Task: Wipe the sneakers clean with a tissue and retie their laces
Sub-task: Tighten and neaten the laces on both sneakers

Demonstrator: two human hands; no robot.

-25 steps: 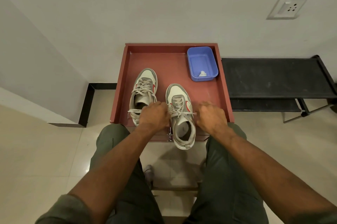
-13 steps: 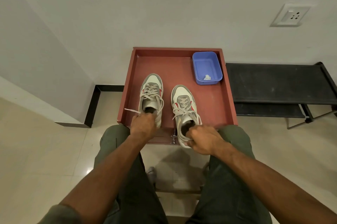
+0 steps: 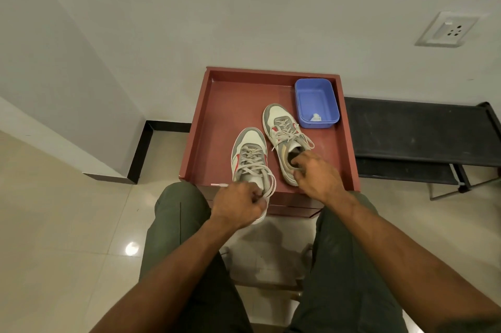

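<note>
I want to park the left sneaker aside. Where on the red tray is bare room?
Bare: the red tray floor left of both sneakers, and its back strip left of the blue tub. Crowded: the front, with both sneakers.

Two grey/white sneakers w/ red side accents, both laced, toes toward 12. Left sneaker [image 3: 250, 155] sits at 7 o'clock of the right one, heel over the near edge of the red tray [image 3: 217, 116]; lace ends loose. Right sneaker [image 3: 283, 132] further back, toe angled to 11. Crumpled white tissue [image 3: 315, 117] lies in the blue tub [image 3: 303, 94] at 1 o'clock.
</note>
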